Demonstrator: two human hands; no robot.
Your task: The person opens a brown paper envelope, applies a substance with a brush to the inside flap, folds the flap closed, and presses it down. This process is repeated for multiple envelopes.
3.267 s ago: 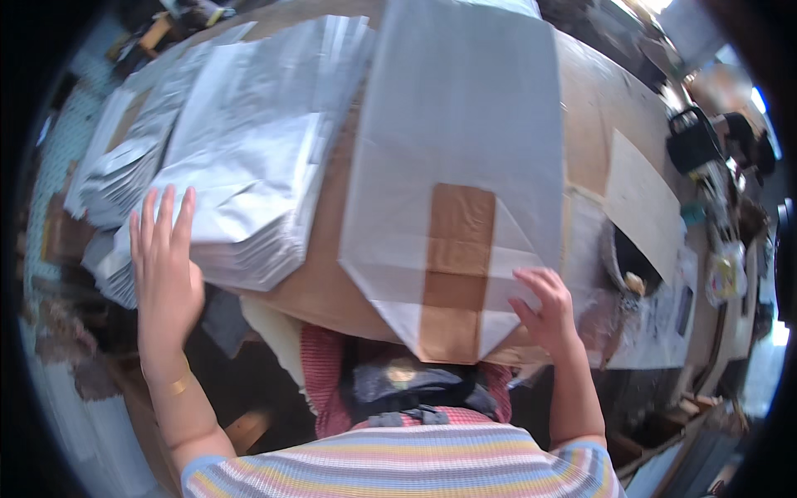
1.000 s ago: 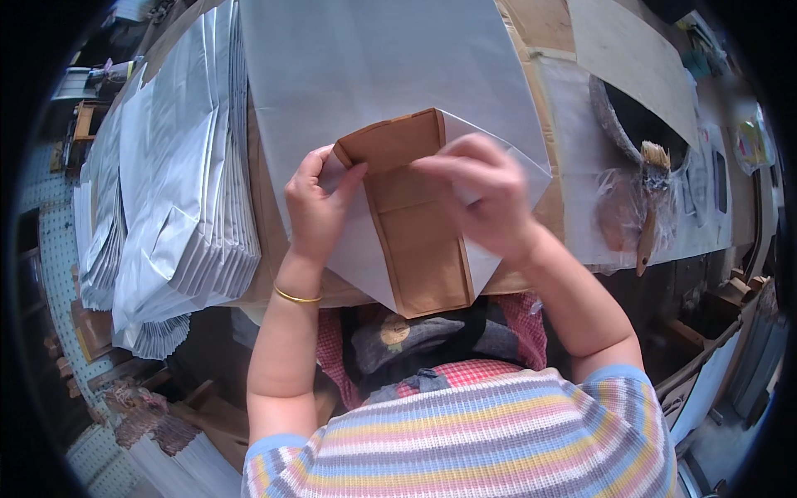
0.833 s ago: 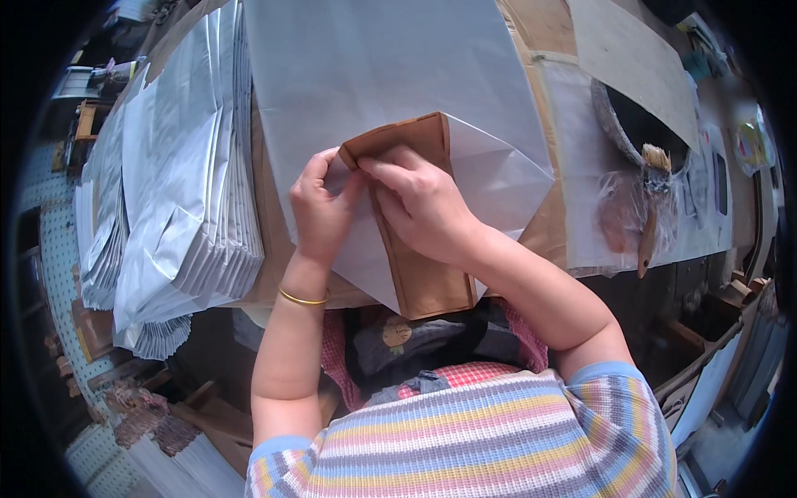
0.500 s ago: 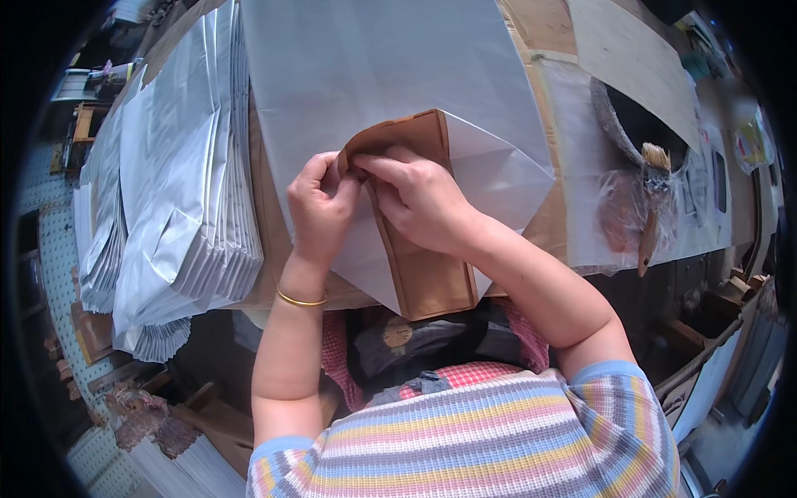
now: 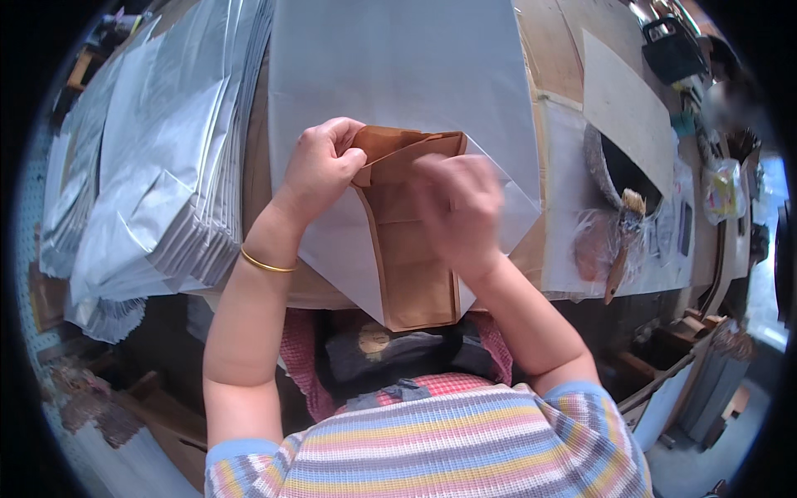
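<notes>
In front of me lies a large pale grey paper bag point(image 5: 398, 70), its near end spread into pointed white side folds. The brown inner paper point(image 5: 411, 278) of that end shows between the folds. My left hand point(image 5: 320, 166) pinches the far left corner of the brown flap point(image 5: 390, 143) between thumb and fingers, lifting its edge a little. Over the right side of the brown paper is my right hand point(image 5: 463, 207), smeared by motion. Its fingers look bent, but whether they touch or hold the paper cannot be made out.
Folded silvery-grey bags point(image 5: 158, 178) are stacked at the left. To the right, a brush with a wooden handle point(image 5: 616, 270) leans by a round dark-mouthed container point(image 5: 599, 166), partly covered by a flat board point(image 5: 628, 116). A black box with a handle point(image 5: 674, 54) stands farther back.
My right hand has drawn away to the right from my left hand. The left hand has kept its pinch on the brown flap, whose far edge now folds inward. The whole view has shifted slightly.
</notes>
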